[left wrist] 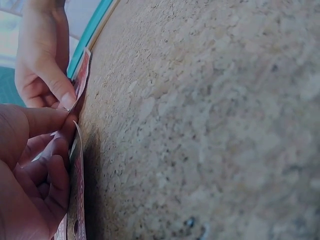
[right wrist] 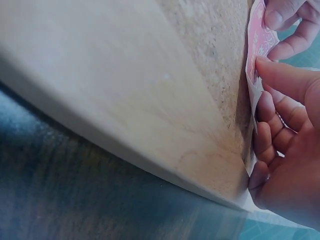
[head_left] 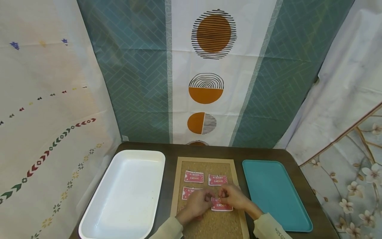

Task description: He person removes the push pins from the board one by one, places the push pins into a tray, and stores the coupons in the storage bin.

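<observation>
Right hand [head_left: 235, 197]: fingers [right wrist: 282, 77] closed, pinching red coupon [head_left: 222, 206] by its upper edge | left hand [head_left: 194, 201]: fingers curled at its corner, grip unclear | coupon: just nearside of fingers, over corkboard [head_left: 219, 226] | risk: uneven pull from both hands could crease or skew it

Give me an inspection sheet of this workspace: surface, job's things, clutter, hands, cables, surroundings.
Surface: dark table, carrying a wood-framed corkboard.
Job's things: several pink coupons on the corkboard, including one worked coupon at the hands.
Clutter: white tray left of the corkboard, teal tray right of it.
Hands: right hand pinches the worked coupon; left hand is beside its upper-left corner, grip unclear.
Cables: nothing seen.
Surroundings: patterned fabric hangs behind; more at both sides.
</observation>
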{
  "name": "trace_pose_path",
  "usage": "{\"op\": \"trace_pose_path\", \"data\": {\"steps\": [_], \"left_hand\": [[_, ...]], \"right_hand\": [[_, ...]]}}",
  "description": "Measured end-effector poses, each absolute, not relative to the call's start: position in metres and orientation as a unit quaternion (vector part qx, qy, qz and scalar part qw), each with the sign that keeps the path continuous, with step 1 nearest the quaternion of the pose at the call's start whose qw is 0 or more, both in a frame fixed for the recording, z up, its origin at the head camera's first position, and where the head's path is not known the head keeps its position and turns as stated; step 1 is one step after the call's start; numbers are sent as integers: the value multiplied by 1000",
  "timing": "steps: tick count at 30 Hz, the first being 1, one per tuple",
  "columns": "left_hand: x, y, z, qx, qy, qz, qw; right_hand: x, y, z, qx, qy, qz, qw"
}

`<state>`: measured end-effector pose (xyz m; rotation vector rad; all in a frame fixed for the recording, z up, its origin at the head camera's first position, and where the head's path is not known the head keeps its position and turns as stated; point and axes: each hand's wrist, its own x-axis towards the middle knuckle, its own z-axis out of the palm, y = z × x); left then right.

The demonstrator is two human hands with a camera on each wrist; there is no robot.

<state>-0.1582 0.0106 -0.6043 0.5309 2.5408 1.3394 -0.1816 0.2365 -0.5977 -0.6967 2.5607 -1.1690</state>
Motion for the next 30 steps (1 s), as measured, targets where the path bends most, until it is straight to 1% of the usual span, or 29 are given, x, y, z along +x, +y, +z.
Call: {"op": "trace_pose_path", "data": {"steps": [6,13,16,20,26,30], "left_hand": [[-158,13,-602,180,863,458,111],[-157,12,-602,178,868,452,103],[-157,11,-602,179,869,451,96],[-157,10,-603,180,867,455,95],[-157,9,-604,184,865,458,93],[-157,8,-603,189,861,461,100]], "right_hand": [[-181,238,-597,-234,890,-378,107],[-177,233,-600,-244,903,-346,69],[-177,228,-599,-241,910,-332,62],[-175,225,-598,-227,913,-331,69],[-175,227,-589,-213,901,-363,104],[-178,233,-582,-214,880,-407,122]]}}
